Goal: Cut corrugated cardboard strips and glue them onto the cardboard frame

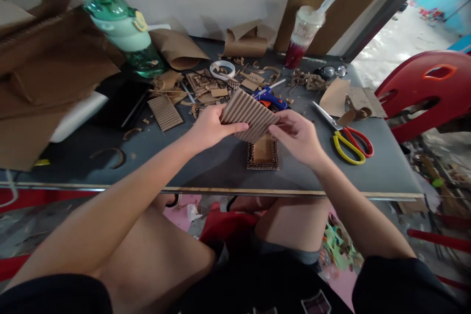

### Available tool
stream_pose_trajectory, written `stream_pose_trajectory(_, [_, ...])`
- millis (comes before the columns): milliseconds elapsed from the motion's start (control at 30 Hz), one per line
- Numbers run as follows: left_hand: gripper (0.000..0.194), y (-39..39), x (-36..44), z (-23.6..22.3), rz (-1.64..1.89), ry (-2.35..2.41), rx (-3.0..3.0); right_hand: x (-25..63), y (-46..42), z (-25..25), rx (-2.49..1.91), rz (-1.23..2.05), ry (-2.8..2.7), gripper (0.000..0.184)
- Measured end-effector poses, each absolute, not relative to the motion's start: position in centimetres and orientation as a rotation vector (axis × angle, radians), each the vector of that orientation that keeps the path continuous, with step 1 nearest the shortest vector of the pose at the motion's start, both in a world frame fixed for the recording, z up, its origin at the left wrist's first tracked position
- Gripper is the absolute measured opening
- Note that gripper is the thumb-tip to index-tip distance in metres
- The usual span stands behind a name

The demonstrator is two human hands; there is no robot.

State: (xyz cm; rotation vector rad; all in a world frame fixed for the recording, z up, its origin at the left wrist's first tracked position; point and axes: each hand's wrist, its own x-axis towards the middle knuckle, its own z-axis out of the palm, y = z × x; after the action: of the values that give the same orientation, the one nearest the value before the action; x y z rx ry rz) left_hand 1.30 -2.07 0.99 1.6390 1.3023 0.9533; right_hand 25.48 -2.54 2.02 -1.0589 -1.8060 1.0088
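Both hands hold one ridged sheet of corrugated cardboard above the dark grey table. My left hand grips its left edge, thumb on top. My right hand pinches its lower right corner with the fingers closed. Directly under the sheet, a small square cardboard frame with corrugated walls lies flat on the table. A blue glue gun rests just behind the sheet.
Scissors with yellow and red handles lie to the right. Tape roll, cardboard scraps, a green bottle, a drink cup, glasses sit at the back. Cardboard sheets pile at left. A red chair stands right.
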Motion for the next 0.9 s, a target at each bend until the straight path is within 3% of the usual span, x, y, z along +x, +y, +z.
stream_pose_trajectory(167, [0.044,-2.9,0.0,1.4,0.885,1.388,1.623,34.7,-2.6,3.5,-1.628,0.222,-1.987,0.016])
stream_pose_trajectory(333, [0.045,-3.5,-0.5,0.2,0.881,1.470,1.577,43.8,-2.5,1.6,-2.166,-0.165,-1.945,0.019])
stream_pose_trajectory(433, [0.046,-3.9,-0.3,-0.4,0.890,1.442,1.538,45.5,-2.2,0.0,-2.282,-0.178,-1.951,0.029])
stream_pose_trajectory(567, [0.043,-4.6,0.3,-0.5,0.843,1.424,1.500,44.1,-1.6,0.2,-2.453,-0.172,-2.083,0.014])
stream_pose_trajectory(667, [0.044,-4.8,0.7,-0.1,0.837,1.419,1.445,42.7,-1.2,1.5,-2.720,-0.008,-2.105,0.042])
stream_pose_trajectory(733, [0.048,-4.9,0.7,0.1,0.882,1.396,1.394,42.3,-1.1,2.1,-2.791,0.145,-2.084,0.049])
stream_pose_trajectory(900, [0.052,-4.6,0.5,-0.1,1.027,1.332,1.239,42.3,-2.2,1.8,-2.741,0.176,-1.925,0.041])
